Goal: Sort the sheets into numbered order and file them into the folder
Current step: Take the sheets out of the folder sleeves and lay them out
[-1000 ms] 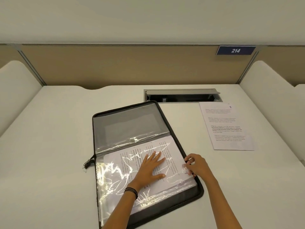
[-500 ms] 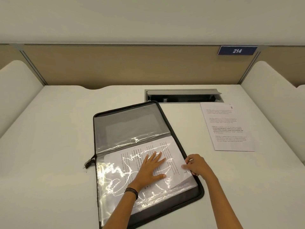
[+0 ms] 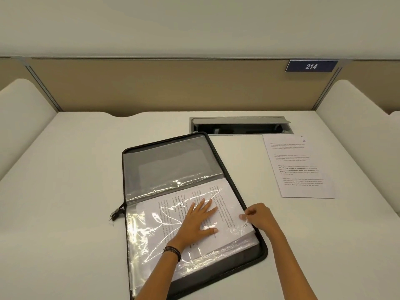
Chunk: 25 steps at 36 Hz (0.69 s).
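The white table (image 3: 65, 191) and the open black zip folder (image 3: 164, 165) lying at a slant on it sit where they did a second ago; the view has hardly shifted. In the folder's near half, the clear plastic sleeve (image 3: 142, 234) covers a stack of printed sheets (image 3: 229, 204), as before. The left hand (image 3: 194, 224) stays flat on top of the sleeve, fingers straight and slightly spread, thumb out to the side. The right hand (image 3: 259, 215) remains at the folder's right border, fingers curled, thumb and forefinger pinching the sleeve's edge there; whether a sheet is caught in the pinch too cannot be told.

A tan partition (image 3: 151, 87) stands behind the table. One loose printed sheet (image 3: 303, 169) lies on the table to the right, well apart from the folder, just in front of the open cable hatch (image 3: 240, 126). A blue plate reading 214 (image 3: 311, 66) hangs on the partition. Glare on the sleeve and the left hand hide much of the print. Dark bands (image 3: 173, 252) circle the left wrist, and the zip pull (image 3: 114, 213) hangs at the folder's left edge
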Available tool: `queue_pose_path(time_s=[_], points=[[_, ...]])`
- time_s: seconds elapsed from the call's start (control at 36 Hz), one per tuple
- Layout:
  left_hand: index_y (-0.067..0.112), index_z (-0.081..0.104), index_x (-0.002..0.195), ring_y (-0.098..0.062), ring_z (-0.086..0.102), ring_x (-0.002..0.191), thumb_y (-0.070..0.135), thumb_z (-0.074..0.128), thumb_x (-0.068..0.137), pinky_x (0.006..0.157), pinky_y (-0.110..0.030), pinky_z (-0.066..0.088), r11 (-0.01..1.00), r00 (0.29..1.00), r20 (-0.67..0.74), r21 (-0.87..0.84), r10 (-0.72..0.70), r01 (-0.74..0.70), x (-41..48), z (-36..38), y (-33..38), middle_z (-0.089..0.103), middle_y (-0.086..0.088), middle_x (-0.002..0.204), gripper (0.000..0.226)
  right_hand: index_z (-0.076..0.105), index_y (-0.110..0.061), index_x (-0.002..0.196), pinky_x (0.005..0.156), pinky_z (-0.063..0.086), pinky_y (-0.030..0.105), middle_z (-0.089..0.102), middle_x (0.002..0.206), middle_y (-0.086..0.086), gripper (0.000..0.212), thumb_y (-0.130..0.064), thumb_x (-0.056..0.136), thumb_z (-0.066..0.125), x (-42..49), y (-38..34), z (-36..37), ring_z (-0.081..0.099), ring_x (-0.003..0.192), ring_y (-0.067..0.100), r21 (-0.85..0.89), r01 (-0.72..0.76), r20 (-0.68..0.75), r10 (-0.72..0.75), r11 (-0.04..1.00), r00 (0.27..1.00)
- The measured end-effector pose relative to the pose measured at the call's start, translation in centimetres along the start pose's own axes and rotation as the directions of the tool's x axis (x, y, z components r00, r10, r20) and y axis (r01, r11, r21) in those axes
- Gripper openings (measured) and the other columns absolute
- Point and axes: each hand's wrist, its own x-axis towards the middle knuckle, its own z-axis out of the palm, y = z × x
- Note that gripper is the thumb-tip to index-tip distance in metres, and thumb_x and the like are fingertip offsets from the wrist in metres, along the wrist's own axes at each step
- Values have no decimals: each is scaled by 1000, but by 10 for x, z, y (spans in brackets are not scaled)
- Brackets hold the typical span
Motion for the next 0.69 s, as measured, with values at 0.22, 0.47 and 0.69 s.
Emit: queue_pose_path(time_s=[0.22, 0.47, 0.69], points=[[40, 10, 144, -8, -15, 144, 87, 19, 74, 112, -24, -22, 1000, 1000, 8, 18, -6, 6, 1, 0, -1, -4, 13, 156, 85, 71, 6, 90, 80, 49, 31, 63, 77, 9, 22, -15, 82, 73, 4, 4, 1, 57, 72, 16, -6, 27, -23, -27, 1000, 999], [38, 8, 144, -7, -17, 143, 88, 16, 73, 108, -20, -25, 1000, 1000, -3, 29, -2, 2, 0, 0, 1, -6, 13, 155, 87, 54, -9, 129, 73, 49, 14, 61, 100, -3, 42, -6, 88, 63, 6, -7, 9, 58, 85, 9, 26, 207, 48, -208, 978, 977], [40, 10, 144, -6, -18, 143, 88, 17, 74, 109, -21, -25, 1000, 1000, -1, 27, -4, 4, 0, 2, -2, -6, 14, 155, 85, 42, -8, 139, 93, 45, 26, 53, 130, 10, 54, -9, 89, 63, 11, -9, 26, 53, 116, 21, -9, 214, -16, -214, 977, 977]])
